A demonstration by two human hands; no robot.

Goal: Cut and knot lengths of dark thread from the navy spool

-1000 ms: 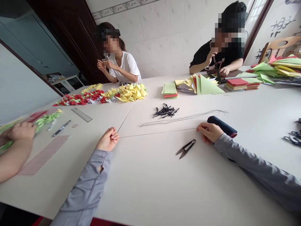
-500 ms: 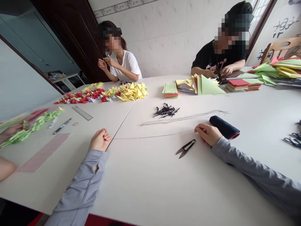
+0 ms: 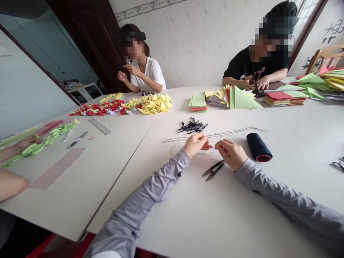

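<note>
A thin dark thread (image 3: 205, 154) hangs slack between my two hands, and a loop of it lies left of my left wrist. My right hand (image 3: 232, 154) pinches the thread with its fingertips. Close beside it, my left hand (image 3: 197, 144) has its thumb and fingers drawn together; the thread seems to run into them, though its end is hidden. Dark thread snips (image 3: 213, 170) lie just below my right hand. To its right lies a spool of dark blue thread (image 3: 258, 145). Behind my hands are cut threads (image 3: 228, 132) and a pile of black knotted cords (image 3: 192, 125).
Across the white table (image 3: 188, 215) sit two people. Near them are folded yellow and red paper pieces (image 3: 154, 104) and stacked coloured paper (image 3: 199, 102). On the left, a person's hand (image 3: 25, 143) touches a green paper string (image 3: 51, 138), near a ruler (image 3: 99, 126) and a pen (image 3: 77, 139).
My left hand has moved right, close to my right hand, and the thread that was stretched straight between them has gone slack and looped. The view has shifted slightly.
</note>
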